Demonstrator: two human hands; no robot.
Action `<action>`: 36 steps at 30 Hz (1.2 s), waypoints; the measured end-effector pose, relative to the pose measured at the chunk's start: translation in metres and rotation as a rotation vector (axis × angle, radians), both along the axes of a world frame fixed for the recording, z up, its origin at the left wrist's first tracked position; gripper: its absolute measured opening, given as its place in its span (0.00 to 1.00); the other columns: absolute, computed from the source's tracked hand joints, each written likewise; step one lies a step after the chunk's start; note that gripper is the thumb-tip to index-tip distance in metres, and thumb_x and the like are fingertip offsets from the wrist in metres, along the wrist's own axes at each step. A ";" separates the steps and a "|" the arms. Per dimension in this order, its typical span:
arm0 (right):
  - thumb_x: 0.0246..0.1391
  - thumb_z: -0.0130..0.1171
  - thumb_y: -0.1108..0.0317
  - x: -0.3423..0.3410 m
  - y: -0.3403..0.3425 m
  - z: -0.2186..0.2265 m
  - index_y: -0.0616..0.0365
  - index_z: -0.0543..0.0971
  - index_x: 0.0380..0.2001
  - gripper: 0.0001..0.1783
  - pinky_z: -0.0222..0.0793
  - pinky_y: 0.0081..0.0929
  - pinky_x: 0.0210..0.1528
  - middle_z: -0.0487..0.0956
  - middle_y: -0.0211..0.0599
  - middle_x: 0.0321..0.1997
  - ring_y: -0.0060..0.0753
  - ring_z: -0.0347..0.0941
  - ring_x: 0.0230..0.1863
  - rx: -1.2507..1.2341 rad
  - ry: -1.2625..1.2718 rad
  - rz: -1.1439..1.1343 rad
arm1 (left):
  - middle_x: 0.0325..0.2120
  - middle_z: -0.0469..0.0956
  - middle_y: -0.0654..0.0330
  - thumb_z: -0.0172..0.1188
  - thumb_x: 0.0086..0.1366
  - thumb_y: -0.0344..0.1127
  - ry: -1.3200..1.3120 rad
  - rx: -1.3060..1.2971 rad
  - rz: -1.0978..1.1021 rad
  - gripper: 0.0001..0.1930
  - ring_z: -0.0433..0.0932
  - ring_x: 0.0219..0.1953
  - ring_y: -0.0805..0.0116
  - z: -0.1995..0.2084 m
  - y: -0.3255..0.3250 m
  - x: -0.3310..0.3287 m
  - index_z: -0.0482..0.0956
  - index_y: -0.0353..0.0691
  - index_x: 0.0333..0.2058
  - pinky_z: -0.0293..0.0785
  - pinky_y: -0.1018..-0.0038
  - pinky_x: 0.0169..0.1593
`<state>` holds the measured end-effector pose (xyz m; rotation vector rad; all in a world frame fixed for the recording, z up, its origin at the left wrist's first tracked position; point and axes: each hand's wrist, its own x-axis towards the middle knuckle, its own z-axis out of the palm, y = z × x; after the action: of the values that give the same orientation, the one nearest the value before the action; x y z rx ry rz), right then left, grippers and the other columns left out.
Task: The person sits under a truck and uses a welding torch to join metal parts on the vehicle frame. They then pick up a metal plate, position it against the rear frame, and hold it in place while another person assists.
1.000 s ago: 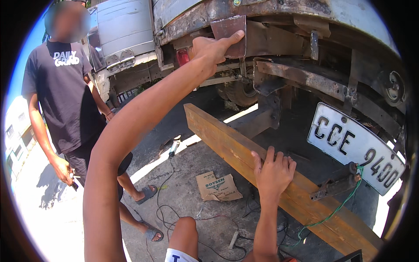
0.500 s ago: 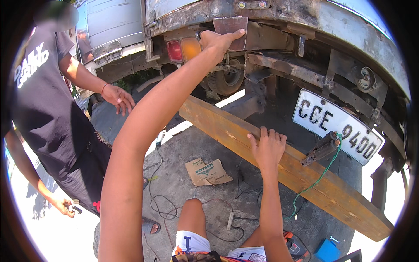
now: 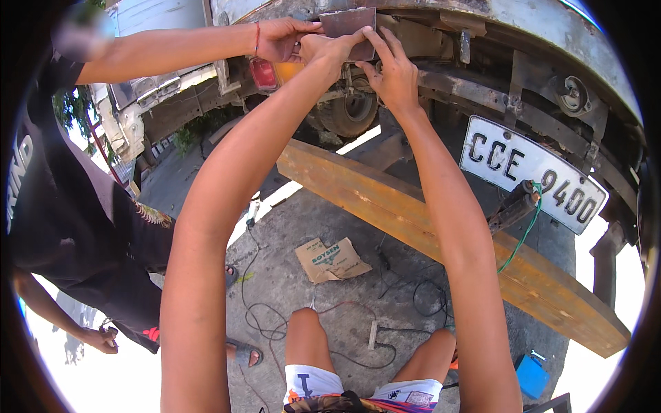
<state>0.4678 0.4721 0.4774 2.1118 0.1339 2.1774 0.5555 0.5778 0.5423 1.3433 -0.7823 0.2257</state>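
A flat, dark brown metal plate (image 3: 349, 25) is held up against the rusty underside of a vehicle's rear body. My left hand (image 3: 327, 49) grips its lower left part, thumb stretched across toward the right edge. At that right edge my right hand (image 3: 394, 72) has its index fingertip by my left thumb, with its own thumb just under the plate's lower corner. Another person's hand (image 3: 281, 38) reaches in from the left and touches the plate's left side. Whatever lies behind the plate is hidden.
A long brown beam (image 3: 358, 189) slants below my arms. A dark clamp (image 3: 516, 203) with green wire rests by it, near a white number plate (image 3: 496, 162). Cardboard (image 3: 332, 260) and cables (image 3: 268, 313) lie on the ground. A blue box (image 3: 532, 377) stands lower right.
My right hand has left the beam and moved up to the metal plate's right edge. The other person's arm has risen from hanging at their side to the plate.
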 end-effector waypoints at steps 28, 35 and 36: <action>0.37 0.78 0.62 0.024 -0.013 -0.008 0.42 0.74 0.64 0.46 0.79 0.36 0.52 0.81 0.32 0.58 0.44 0.80 0.56 -0.016 -0.192 -0.080 | 0.41 0.83 0.52 0.77 0.55 0.42 -0.015 -0.122 -0.200 0.26 0.85 0.41 0.61 -0.016 0.001 -0.016 0.79 0.30 0.46 0.84 0.70 0.35; 0.39 0.78 0.65 0.021 -0.006 -0.009 0.46 0.76 0.63 0.43 0.76 0.37 0.54 0.80 0.39 0.59 0.44 0.78 0.58 0.037 -0.155 -0.104 | 0.47 0.79 0.63 0.64 0.68 0.50 -0.057 -0.042 -0.555 0.23 0.76 0.49 0.73 -0.017 -0.005 -0.005 0.77 0.43 0.54 0.74 0.66 0.47; 0.39 0.78 0.65 0.021 -0.005 -0.010 0.47 0.75 0.63 0.43 0.74 0.39 0.56 0.79 0.39 0.60 0.44 0.77 0.59 0.038 -0.148 -0.103 | 0.48 0.79 0.63 0.63 0.69 0.51 -0.074 -0.053 -0.583 0.23 0.76 0.50 0.73 -0.015 -0.007 -0.004 0.76 0.43 0.55 0.74 0.68 0.47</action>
<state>0.4888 0.4672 0.4675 1.9206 -0.0284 2.2818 0.5515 0.5711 0.5273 1.0106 -1.1850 -0.1665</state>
